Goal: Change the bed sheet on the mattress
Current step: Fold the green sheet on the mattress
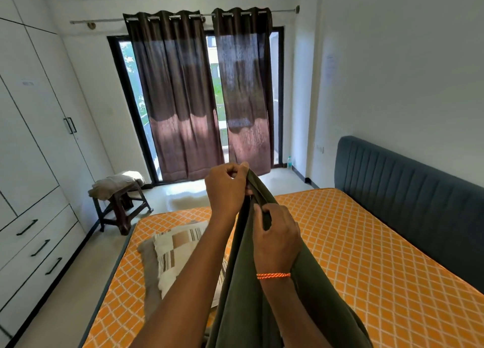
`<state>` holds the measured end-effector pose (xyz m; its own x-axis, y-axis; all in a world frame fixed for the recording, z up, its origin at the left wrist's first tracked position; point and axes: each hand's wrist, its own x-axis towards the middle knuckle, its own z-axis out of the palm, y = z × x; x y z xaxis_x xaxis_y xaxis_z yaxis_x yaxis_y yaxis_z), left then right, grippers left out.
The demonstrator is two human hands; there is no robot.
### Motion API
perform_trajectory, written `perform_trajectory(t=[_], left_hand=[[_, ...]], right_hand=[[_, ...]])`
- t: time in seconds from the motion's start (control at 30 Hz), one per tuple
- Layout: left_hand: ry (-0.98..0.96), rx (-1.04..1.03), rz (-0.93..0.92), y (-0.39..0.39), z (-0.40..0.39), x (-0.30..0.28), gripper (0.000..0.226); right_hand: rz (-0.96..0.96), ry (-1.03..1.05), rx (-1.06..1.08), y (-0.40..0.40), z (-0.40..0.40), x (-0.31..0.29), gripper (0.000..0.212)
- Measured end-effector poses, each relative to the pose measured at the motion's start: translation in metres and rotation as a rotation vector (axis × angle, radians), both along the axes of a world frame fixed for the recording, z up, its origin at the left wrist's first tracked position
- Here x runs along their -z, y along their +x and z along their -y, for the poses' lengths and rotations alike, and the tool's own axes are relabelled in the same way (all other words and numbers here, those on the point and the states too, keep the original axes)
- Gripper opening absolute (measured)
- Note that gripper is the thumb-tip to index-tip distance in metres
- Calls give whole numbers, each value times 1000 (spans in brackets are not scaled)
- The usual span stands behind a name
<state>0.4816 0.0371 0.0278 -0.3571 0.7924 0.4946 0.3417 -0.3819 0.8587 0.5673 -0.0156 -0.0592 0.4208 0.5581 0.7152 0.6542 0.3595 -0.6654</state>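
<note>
This is a bedroom in a home. Under and around the hands lies a bare mattress (366,243) with an orange lattice cover, and to their right a padded blue-grey headboard (408,190) stands against the white wall. To the left of the hands a white built-in wardrobe (34,143) with drawers and black handles fills the wall. Beyond the hands, brown curtains (180,96) hang on a rod over a dark-framed glass door. A stool (117,206) piled with folded cloth stands beyond and left of them, near the wardrobe.
</note>
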Motion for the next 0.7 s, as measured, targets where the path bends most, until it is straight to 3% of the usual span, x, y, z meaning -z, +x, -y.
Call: perform_trajectory(t=[0.27, 0.37, 0.6, 0.7], left_hand=[[-21, -3, -121, -32, -12, 17, 34], [-34, 37, -116, -39, -16, 23, 23], [-79, 309, 158, -66, -21, 32, 29], [-154, 424, 170, -77, -23, 49, 26]], right_hand=[[-80, -18, -68, -16, 1, -6, 28], [-56, -53, -58, -26, -1, 0, 35], [-51, -52, -18, -36, -1, 10, 20], [-20, -88, -48, -32, -5, 15, 19]])
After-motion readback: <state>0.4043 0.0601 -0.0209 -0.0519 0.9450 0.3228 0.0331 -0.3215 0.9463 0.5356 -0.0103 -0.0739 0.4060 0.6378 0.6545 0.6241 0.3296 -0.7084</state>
